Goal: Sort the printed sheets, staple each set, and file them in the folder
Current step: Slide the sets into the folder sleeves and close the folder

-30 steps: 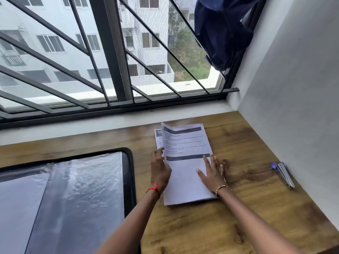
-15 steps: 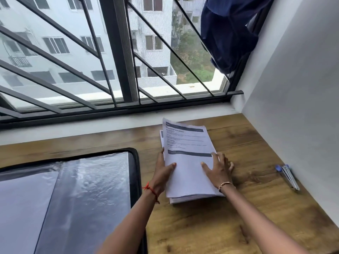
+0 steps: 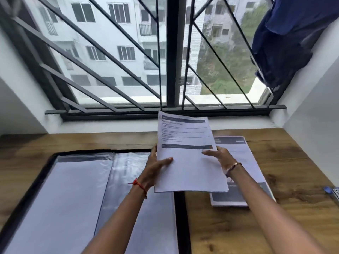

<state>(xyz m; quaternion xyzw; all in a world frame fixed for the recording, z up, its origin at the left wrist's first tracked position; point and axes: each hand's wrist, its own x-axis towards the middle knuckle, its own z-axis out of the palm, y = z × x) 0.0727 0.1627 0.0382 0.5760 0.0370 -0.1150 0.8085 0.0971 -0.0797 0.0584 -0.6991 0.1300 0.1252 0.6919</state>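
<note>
**Sorting under way, stapling and filing not yet done**

Both hands hold a bundle of sheets (image 3: 189,167) in the air, above the far right corner of the open folder (image 3: 178,217) and the table (image 3: 284,226). The left hand (image 3: 157,168) pinches the bundle's left edge, thumb on top and fingers underneath. The right hand (image 3: 219,157) grips the right edge the same way, thumb on the printed face. A second pile (image 3: 238,196) lies flat on the table just right of the bundle, partly under the right forearm. The stapler (image 3: 333,192) sits well apart at the right edge of the view, with no hand on it. I judge the sorting only partly done (whether the bundle already carries a staple I cannot tell). A pale sheet (image 3: 60,189) lies in the folder's left sleeve. Stapling and filing of both lots appear to remain.
</note>
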